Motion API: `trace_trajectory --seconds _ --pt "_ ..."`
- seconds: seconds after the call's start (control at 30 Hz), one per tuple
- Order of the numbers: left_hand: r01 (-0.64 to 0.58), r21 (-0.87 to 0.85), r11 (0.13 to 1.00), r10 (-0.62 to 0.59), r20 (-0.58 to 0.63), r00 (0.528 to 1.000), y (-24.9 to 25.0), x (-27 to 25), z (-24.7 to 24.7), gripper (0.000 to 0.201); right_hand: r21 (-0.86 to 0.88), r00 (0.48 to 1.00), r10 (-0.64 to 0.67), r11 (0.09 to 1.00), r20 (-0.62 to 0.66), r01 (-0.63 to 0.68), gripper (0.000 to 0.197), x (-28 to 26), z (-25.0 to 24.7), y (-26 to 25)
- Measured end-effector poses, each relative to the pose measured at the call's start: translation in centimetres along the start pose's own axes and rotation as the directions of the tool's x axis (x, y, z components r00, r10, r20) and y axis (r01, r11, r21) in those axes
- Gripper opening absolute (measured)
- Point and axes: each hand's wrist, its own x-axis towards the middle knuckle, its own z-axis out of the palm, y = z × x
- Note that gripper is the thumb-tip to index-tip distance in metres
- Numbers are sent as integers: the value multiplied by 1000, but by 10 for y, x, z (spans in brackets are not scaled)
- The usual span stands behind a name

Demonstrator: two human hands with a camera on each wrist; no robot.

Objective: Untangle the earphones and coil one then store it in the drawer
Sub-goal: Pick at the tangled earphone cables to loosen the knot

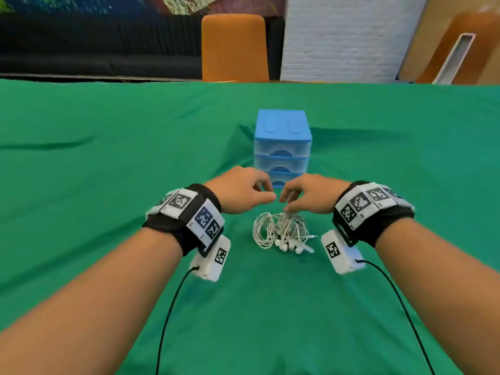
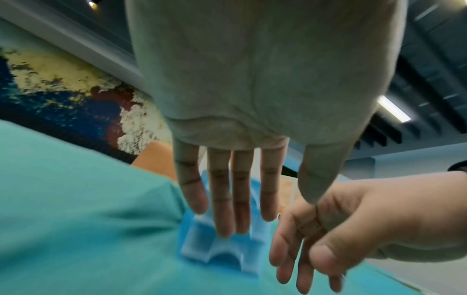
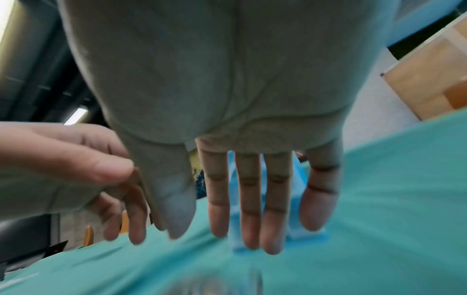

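From the head view, the tangle of white earphones [image 1: 281,234] lay on the green cloth [image 1: 108,158] directly under my two hands, with the blue drawer unit [image 1: 282,147] standing beyond it at twelve o'clock, all three drawers pushed in. The bundle's loops bulged toward nine o'clock and the buds clustered at about five o'clock, so its long axis ran roughly nine to four.

My right hand [image 1: 308,193] was the nearer one: its fingertips [image 1: 289,209] dipped to the top of the bundle at its twelve o'clock edge and seemed to touch the upper strands, though I could not tell whether they had pinched any cord. My left hand [image 1: 240,189] hovered just beside it, at ten o'clock from the bundle, fingers loosely bent and carrying nothing.

In both wrist views the fingers hung straight and relaxed, with nothing in them, and the cords stayed out of sight below.

I judged the untangling not yet begun; the next move would call for the right hand to lift a strand upward while the left came in from nine o'clock to hold the loops.
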Motion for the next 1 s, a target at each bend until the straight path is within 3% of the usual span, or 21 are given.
trace_trajectory --seconds 0.1,0.2,0.37,0.53,0.7,0.83,1.0 --pt "92 37 995 -96 113 989 -9 -5 29 54 33 999 30 999 30 -31 37 -4 23 3" --pt "115 86 990 -129 186 974 -13 -2 49 65 78 998 40 996 -39 -36 27 -4 36 7" --pt "67 120 991 -89 188 978 -16 12 58 46 164 1000 26 986 -14 -23 17 3 35 15" --pt "50 -179 983 -17 180 984 -27 26 46 30 304 999 -26 952 -23 31 9 9 25 26" --pt "139 -645 752 -69 132 989 -26 43 39 35 521 995 -18 851 -99 67 9 16 12 34" --pt "229 -840 491 -76 221 972 -30 54 47 37 635 996 5 771 -85 51 11 15 18 46" --pt "154 -844 515 23 193 981 -32 58 72 20 708 998 8 705 -68 43 21 14 33 65"
